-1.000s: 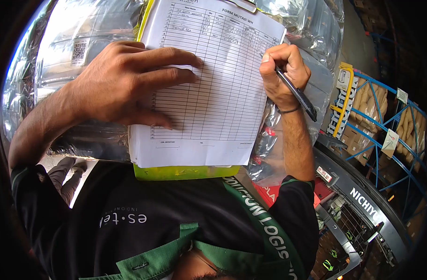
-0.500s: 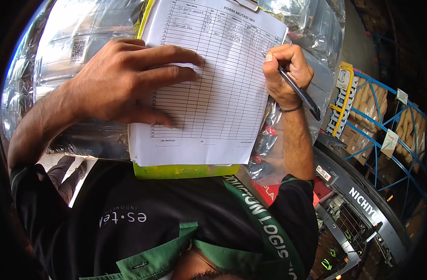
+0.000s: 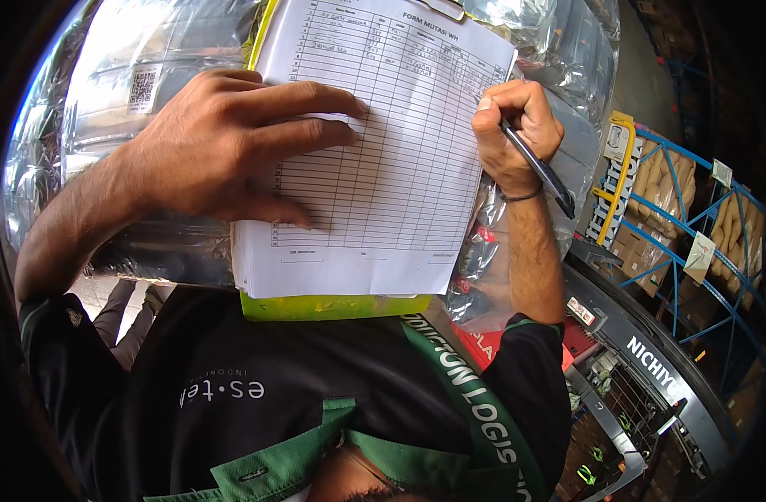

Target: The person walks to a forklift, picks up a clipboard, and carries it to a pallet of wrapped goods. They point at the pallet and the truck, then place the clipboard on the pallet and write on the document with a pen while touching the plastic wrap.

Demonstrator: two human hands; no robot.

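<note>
A printed form (image 3: 383, 184) with handwriting in its upper rows lies on a yellow-green clipboard (image 3: 333, 308), whose metal clip shows at the top edge. My left hand (image 3: 232, 138) lies on the left side of the sheet, fingers spread and holding nothing. At the sheet's right edge, my right hand (image 3: 518, 134) is closed round a black pen (image 3: 538, 167), its tip hidden by the fingers. The clipboard rests on plastic-wrapped goods (image 3: 107, 109), which carry a label with a square code.
To the right stand a dark NICHIYU vehicle (image 3: 651, 360), a yellow frame (image 3: 621, 180) and blue racks (image 3: 680, 217) with sacks and boxes. A person's legs (image 3: 132, 322) show at lower left, beyond the wrapped goods.
The other person's legs at lower left have shifted slightly. My hands, the pen and the clipboard look almost unchanged.
</note>
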